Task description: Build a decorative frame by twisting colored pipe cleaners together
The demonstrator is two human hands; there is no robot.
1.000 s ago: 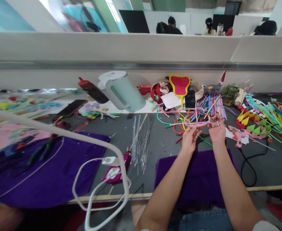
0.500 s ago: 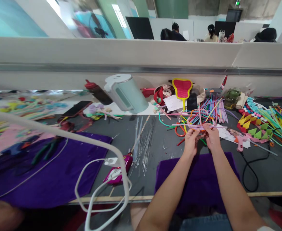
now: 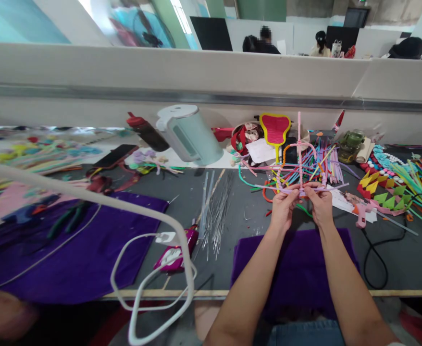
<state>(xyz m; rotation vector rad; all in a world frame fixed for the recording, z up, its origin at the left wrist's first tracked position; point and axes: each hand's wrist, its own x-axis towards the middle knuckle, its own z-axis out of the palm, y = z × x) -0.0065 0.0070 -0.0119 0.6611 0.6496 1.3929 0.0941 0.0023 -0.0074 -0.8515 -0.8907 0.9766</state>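
- The left hand and the right hand are both closed, fingertips pinching the lower part of a pink, orange and lilac frame of bent fuzzy stems.
- The frame is above the table, its pink stem upright; straight lilac ends project sideways past both hands.
- Directly behind the frame, a multicoloured bundle of loose fuzzy stems overlaps it in view, so the frame's rear outline is hard to separate.
- Behind and to the left: a beige fabric basket with mixed contents, and a red paddle with yellow edging in front of it.
- Right side: a pink glue gun with a black cord, near white paper sheets; a green-tinted transparent jar stands farther back.
- Left side: thin silver wires, a magenta packet, a pale blue kettle and a dark bottle with a red cap.
- A thick white cable crosses the left foreground and partly covers the packet.
- Surface: dark grey table with a light front edge; a folded purple cloth lies below the forearms.
- Room: a white partition borders the table; people sit beyond it.
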